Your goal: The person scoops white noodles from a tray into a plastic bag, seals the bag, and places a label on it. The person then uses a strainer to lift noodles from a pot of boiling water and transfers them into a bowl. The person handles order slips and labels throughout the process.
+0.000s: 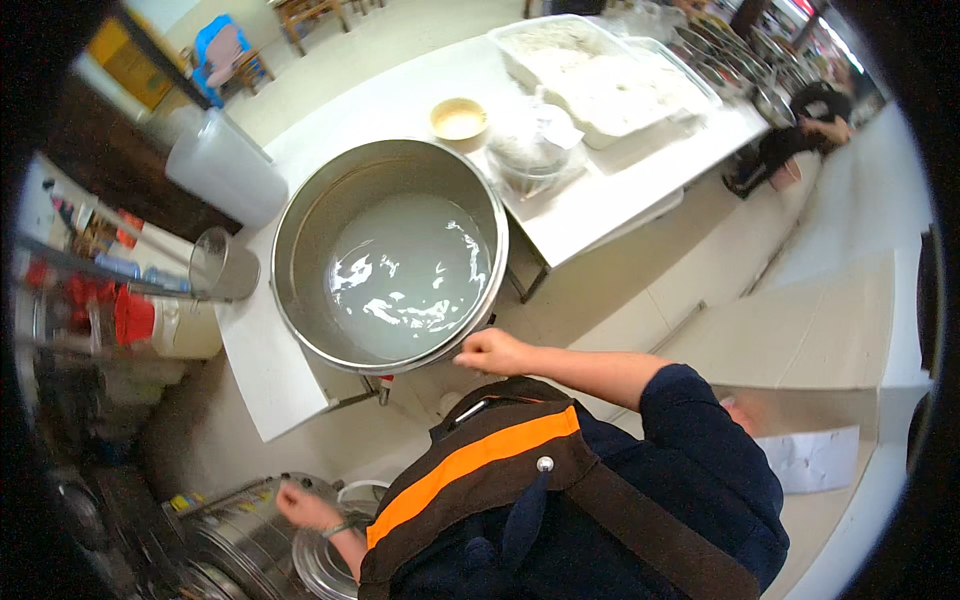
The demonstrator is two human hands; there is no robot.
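A large steel pot [294,315] with cloudy liquid in it stands before me on a white table. My right hand [493,352] is close to the near right of its rim, fingers curled, with nothing visible in them; contact with the pot cannot be made out. Lower left, my left hand [306,507] is blurred and loosely bent, out beside my apron [480,457]. Under and around it are a metal counter or stove top [247,514] and a round clear or metal vessel [311,562].
Beyond the pot are a yellow bowl [458,120], a plastic-wrapped container [529,146] and white tubs of pale contents [622,94]. A wire strainer [223,264] and a translucent bin [225,165] stand left. Another person [814,127] is at the far right.
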